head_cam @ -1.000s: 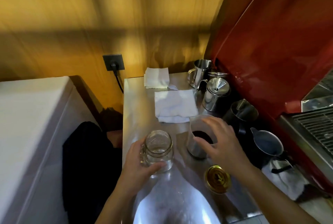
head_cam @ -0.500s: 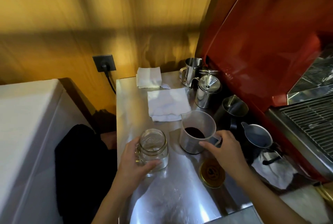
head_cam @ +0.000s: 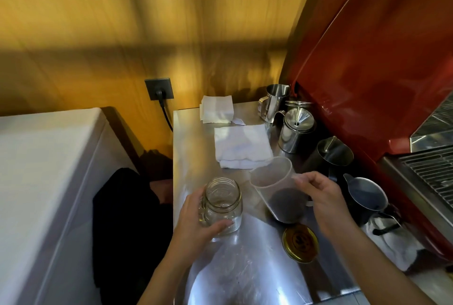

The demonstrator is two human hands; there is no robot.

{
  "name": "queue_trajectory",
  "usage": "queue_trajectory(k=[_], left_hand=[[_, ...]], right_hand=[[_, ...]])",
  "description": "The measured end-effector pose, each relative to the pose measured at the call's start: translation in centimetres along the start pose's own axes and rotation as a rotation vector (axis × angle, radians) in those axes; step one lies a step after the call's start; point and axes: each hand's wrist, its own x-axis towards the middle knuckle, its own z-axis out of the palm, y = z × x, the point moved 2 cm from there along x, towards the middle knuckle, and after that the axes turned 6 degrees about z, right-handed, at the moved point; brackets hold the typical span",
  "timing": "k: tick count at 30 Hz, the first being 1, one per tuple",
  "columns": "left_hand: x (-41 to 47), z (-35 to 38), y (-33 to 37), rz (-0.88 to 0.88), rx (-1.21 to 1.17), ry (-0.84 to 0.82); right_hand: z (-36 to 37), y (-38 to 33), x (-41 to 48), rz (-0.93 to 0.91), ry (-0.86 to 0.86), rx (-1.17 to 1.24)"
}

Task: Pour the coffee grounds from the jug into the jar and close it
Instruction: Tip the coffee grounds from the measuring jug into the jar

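**Two hands, one open jar, one tilted jug: spill hazards listed by size**

Table [head_cam: 245, 272]: polished steel, bearing everything below. Judged slick; a nudged jar could slide on it.

Folded white cloths [head_cam: 241, 145]: just beyond the jug, toward the wall. Stray grounds landing here would be hard to shake out.

Steel pitchers [head_cam: 294, 130]: a row along the right edge beside the red machine [head_cam: 367, 71], close behind the right hand. A drawn-back elbow or wrist could knock one over.

Jug [head_cam: 279, 189]: translucent plastic, lifted and tipped, mouth leaning away toward the cloths and to the left, dark coffee grounds [head_cam: 286, 204] gathered in the lower end. Its rim stands beside the jar, not over it. Likely fault: tipping further before the rim sits above the jar mouth would drop the load on the table.

Right hand [head_cam: 321, 196]: closed around the jug at its handle side, fingers curled. Whether the hold is firm cannot be told.

Left hand [head_cam: 198, 228]: wrapped about the jar's lower body, thumb across the front, steadying it.

Jar [head_cam: 223, 204]: clear glass, upright on the table, uncapped, near empty. Its mouth is narrower than the jug's; a fast pour would probably overshoot.

Lid [head_cam: 300, 243]: gold, flat on the table just below the jug. Falling grounds could foul its inside and spoil the seal.
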Motion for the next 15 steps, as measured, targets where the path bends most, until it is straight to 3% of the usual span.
queue_trajectory(k=[6, 11, 15], left_hand=[[-0.1, 0.0, 0.0, -0.010, 0.012, 0.001], [0.0, 0.1, -0.3, -0.020, 0.000, 0.009], [-0.2, 0.1, -0.1, -0.009, 0.004, 0.018]], right_hand=[[0.0, -0.1, 0.6, -0.108, -0.053, -0.047], [-0.3, -0.6, 1.4, -0.157, 0.067, 0.030], [0.0, -2.0, 1.2, -0.282, 0.015, -0.052]])
